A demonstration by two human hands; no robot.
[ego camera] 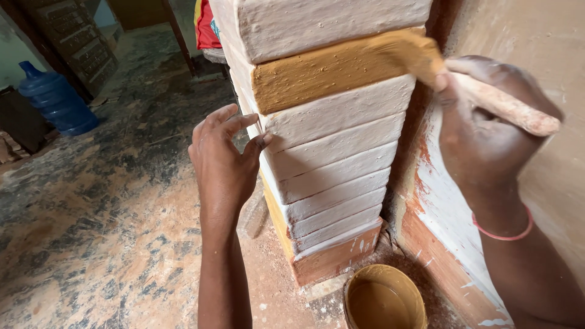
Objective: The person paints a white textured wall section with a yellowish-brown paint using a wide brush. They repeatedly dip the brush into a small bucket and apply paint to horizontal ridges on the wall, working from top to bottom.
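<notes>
A: Progress?
B: One band [317, 76] of the stepped pillar [332, 164] is ochre; the bands below it are white, unpainted.
A: Hands?
B: Right hand [487, 131] grips the brush [420, 58], bristles on the ochre band's right end. Left hand [225, 161] open, fingertips on the pillar's left corner. Paint bucket [384, 301] at the pillar's base.

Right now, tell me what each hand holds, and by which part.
The right hand holds a paintbrush by its handle, bristles against the pillar's ochre band. The left hand holds nothing; its fingertips rest on the pillar's corner.
</notes>
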